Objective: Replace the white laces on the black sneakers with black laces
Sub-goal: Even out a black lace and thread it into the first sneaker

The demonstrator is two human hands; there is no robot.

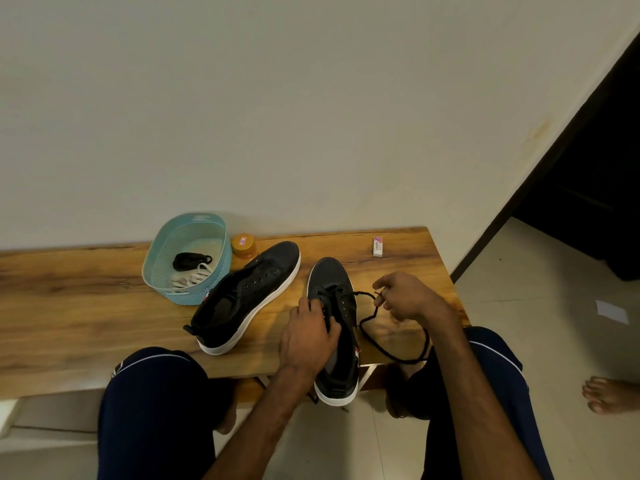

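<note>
Two black sneakers with white soles lie on the wooden table (86,292). The left sneaker (249,296) has no lace and points away to the right. The right sneaker (334,292) hangs its heel over the table's front edge. My left hand (310,336) grips it at the eyelets, fingers curled over the tongue. A black lace (391,351) runs from the front eyelets in a loose loop to my right hand (403,296), which pinches its tip. A bundled black lace (190,260) and white laces (197,277) lie in the blue basket (157,247).
An orange-lidded jar (244,245) stands behind the left sneaker beside the basket. A small white eraser box (378,246) lies at the back right of the table. The wall is close behind. My knees sit under the front edge; a bare foot (609,393) rests on the tiled floor at right.
</note>
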